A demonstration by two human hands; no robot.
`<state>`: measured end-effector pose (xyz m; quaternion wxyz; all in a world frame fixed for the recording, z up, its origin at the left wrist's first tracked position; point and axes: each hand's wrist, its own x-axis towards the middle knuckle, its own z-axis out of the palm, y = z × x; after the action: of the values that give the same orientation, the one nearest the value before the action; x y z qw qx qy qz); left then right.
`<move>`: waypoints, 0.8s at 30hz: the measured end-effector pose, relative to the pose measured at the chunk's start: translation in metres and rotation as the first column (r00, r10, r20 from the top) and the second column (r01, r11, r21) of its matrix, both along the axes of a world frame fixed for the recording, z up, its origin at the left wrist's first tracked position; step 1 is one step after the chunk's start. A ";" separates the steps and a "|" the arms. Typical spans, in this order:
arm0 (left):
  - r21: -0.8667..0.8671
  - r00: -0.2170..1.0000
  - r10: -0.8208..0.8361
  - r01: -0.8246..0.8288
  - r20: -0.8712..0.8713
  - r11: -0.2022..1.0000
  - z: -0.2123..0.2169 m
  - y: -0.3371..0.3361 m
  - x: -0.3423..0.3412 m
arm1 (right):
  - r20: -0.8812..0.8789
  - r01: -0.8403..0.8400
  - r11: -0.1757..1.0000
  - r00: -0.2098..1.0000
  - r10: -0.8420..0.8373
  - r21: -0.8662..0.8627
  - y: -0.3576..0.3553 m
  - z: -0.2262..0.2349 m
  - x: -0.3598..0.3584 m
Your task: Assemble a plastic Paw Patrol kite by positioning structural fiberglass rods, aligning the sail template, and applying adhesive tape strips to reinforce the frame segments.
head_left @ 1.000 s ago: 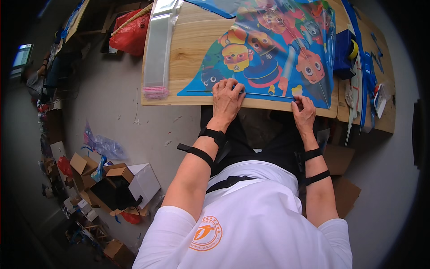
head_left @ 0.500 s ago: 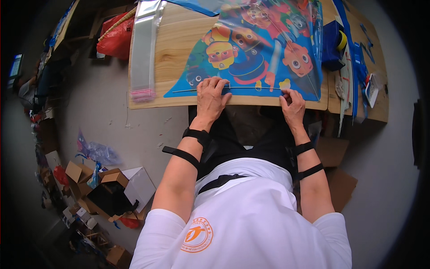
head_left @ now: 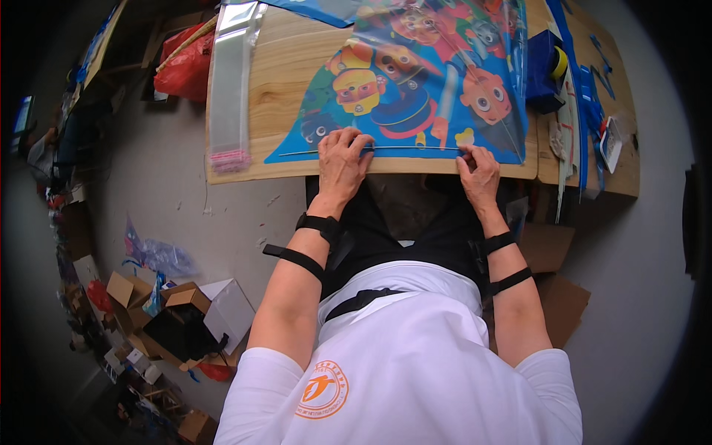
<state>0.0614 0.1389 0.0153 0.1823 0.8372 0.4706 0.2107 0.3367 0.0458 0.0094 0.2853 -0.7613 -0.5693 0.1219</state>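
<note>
- The kite [head_left: 415, 81] lay flat on the table [head_left: 289, 81].
- The left hand [head_left: 343, 154] pressed its near edge, fingers spread.
- The right hand [head_left: 480, 172] pinched the thin rod [head_left: 415, 147] there.

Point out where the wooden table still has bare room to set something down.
Bare wood shows on the table between the clear plastic bags and the kite. A thin bare strip runs along the near edge under the left hand and right hand. The right end is crowded with the blue box, blue strips and small packets.
</note>
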 end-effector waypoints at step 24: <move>0.012 1.000 -0.005 0.005 0.002 1.000 0.001 0.000 0.003 | -0.014 0.005 1.000 1.000 -0.006 -0.023 -0.001 0.000 0.002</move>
<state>0.0639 0.1386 0.0163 0.1782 0.8392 0.4671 0.2140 0.3389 0.0449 0.0093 0.2806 -0.7653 -0.5638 0.1330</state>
